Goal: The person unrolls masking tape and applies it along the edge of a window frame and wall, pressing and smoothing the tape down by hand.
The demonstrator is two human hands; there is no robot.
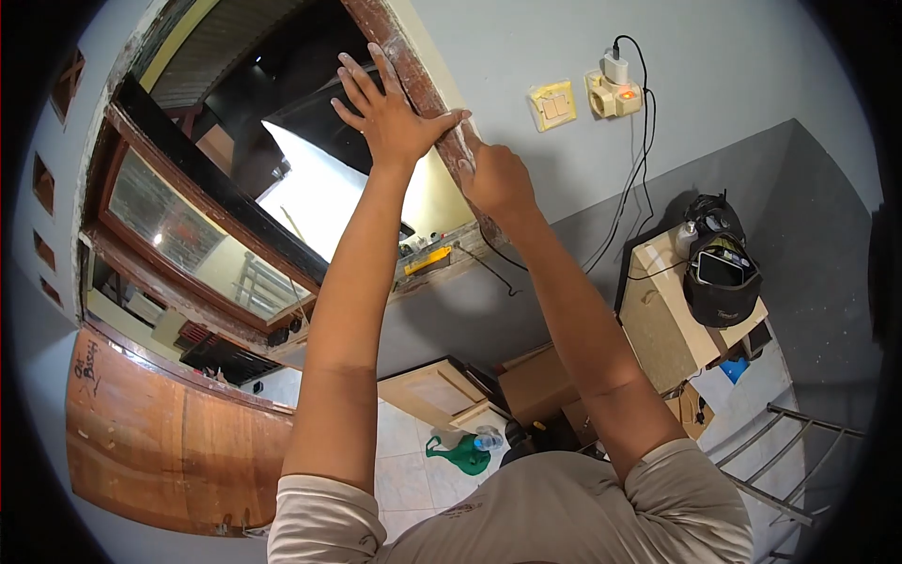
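The left hand (393,127), fingers splayed, sets its thumb on the frame (419,71), beside the wall (498,47); the right hand (500,181) curls at its edge, any grip hidden. Light, even pressure probably suits the worn surface.

Free room runs along the wall (501,61) between the wooden post (418,77) and light switch (552,105); a yellow tool (427,260) obstructs the sill (413,283).

Two grips (393,130) (502,184), one yellow tool (428,260), one green bag (464,459)
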